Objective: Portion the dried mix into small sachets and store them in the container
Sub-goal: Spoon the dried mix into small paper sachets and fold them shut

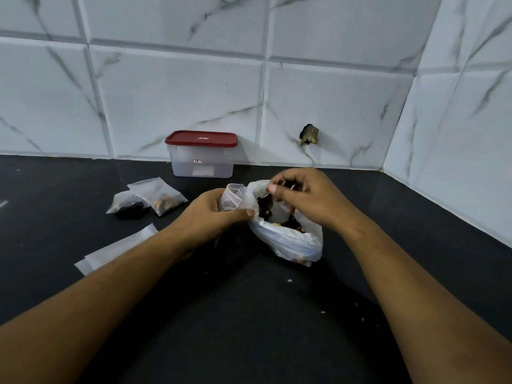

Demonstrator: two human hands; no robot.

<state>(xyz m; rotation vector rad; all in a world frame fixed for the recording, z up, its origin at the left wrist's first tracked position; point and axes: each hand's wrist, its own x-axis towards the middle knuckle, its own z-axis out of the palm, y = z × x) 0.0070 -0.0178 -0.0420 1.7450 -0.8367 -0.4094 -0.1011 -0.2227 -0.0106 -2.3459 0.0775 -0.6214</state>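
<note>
Countertop (pixel 249 314) black, meeting a marble-patterned tiled wall (pixel 332 101) at the far side and right. Left hand (pixel 210 214) at centre, thumb and fingers curled round a small clear sachet (pixel 232 198), holding its mouth up and open, just beside the rim of a white plastic bag (pixel 288 239). Bag sits on the counter right of centre, mouth open, dark dried mix (pixel 266 210) showing inside. Right hand (pixel 304 198) over the bag mouth, fingers bunched and curled downward, thumb against fingertips at the rim; cannot tell what, if anything, they pinch. Clear container (pixel 202 164) with its red lid (pixel 201 139) on stands far, against the wall, well apart from both hands. Two filled sachets (pixel 163 199) lie overlapping at left. Flat empty sachets (pixel 116 250) lie nearer, partly under the left forearm. Pale crumbs (pixel 289 280) scattered near the bag. Dark broken patch (pixel 309 135) low in the far wall.
</note>
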